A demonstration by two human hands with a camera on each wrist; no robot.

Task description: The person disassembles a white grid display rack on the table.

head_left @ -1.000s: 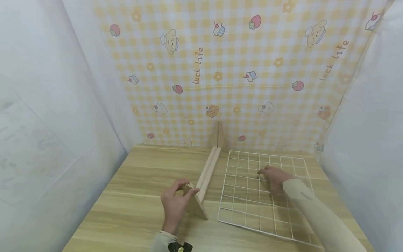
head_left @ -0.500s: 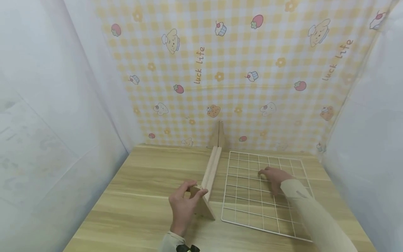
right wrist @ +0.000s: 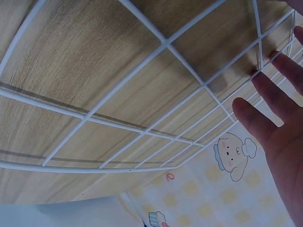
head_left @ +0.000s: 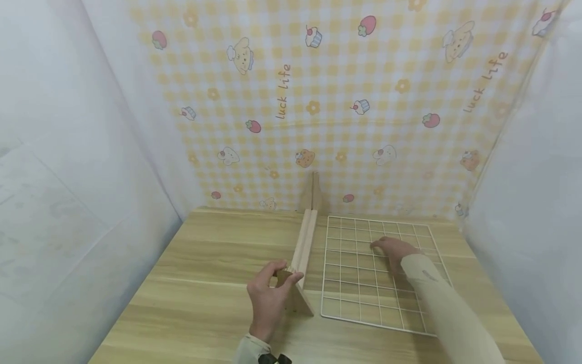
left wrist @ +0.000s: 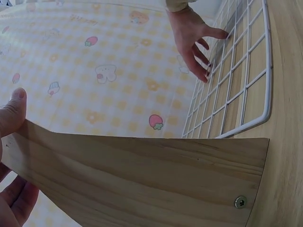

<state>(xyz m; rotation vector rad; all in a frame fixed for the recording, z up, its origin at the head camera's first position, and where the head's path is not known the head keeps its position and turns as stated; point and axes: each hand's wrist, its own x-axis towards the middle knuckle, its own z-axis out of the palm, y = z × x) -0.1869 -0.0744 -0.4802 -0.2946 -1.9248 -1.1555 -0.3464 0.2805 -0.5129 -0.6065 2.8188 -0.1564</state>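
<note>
A wooden stand has a long grooved bar [head_left: 305, 242], an upright end piece [head_left: 311, 194] at the back and a near end board [head_left: 302, 299]. My left hand [head_left: 269, 298] pinches the top of the near board between thumb and fingers. In the left wrist view this board [left wrist: 142, 175] shows a screw near its lower corner. A white wire grid [head_left: 359, 275] lies over the table to the right of the stand. My right hand [head_left: 395, 251] rests on the grid. Its fingers [right wrist: 253, 118] are spread and fairly straight against the wires in the right wrist view.
The wood-grain table [head_left: 204, 283] carries the stand and the grid. Behind it hangs a yellow checked cloth [head_left: 336, 126], close to the stand's back end. White sheets [head_left: 82, 167] enclose the left and right sides.
My left hand and the near end of the stand have moved to the right, toward the grid. The grid's right side has shifted left, and my right hand has stayed on it.
</note>
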